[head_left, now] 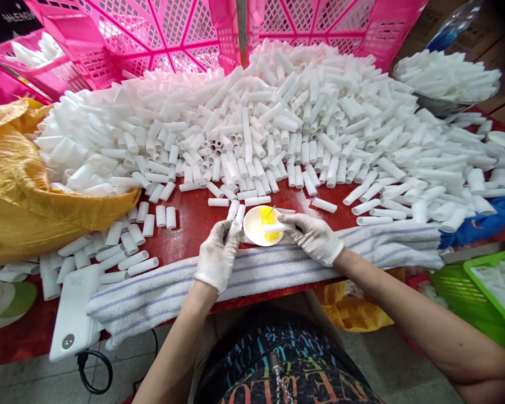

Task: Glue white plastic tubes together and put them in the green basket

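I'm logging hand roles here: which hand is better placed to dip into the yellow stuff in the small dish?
Probably the right hand: its fingers already reach over the dish. The left hand grips a white tube.

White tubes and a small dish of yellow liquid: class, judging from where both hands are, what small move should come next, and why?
Probably dip the tube end in the dish. The right hand holds a white tube across the dish, over the yellow liquid, apparently not yet in it. The left hand grips another tube upright beside the dish.
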Demonstrator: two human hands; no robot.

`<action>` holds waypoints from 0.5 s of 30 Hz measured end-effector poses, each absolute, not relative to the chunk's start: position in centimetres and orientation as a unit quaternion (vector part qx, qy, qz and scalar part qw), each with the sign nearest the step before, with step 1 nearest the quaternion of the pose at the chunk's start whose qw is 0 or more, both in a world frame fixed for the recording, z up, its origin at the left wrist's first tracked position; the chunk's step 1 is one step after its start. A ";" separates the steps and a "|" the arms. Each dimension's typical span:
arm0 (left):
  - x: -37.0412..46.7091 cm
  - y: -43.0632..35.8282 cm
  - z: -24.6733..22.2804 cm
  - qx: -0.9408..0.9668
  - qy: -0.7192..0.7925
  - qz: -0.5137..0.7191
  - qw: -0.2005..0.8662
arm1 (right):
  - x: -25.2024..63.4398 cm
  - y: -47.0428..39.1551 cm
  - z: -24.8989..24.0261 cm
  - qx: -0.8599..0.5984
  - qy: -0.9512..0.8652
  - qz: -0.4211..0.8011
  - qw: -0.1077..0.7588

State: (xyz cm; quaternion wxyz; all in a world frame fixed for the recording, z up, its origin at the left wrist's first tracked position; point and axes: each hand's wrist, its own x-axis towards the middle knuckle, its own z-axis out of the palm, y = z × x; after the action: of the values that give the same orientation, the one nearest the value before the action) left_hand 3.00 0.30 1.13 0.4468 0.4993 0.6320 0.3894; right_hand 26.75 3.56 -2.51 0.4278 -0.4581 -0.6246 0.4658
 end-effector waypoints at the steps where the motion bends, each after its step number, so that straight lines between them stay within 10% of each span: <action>1: 3.0 0.2 1.2 0.496 0.631 0.386 0.454 | 26.8 3.4 -2.8 -0.455 -0.638 0.443 0.435; 15: 2.7 -1.8 2.9 0.409 0.539 0.362 0.641 | 26.6 1.7 -1.8 -0.476 -0.643 0.426 0.423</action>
State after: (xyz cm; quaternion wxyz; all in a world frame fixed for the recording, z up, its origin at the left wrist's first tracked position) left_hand 2.74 -1.77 2.90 0.6411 0.4092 0.5389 0.3622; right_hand 26.63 1.74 -1.82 0.4229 -0.4759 -0.6425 0.4265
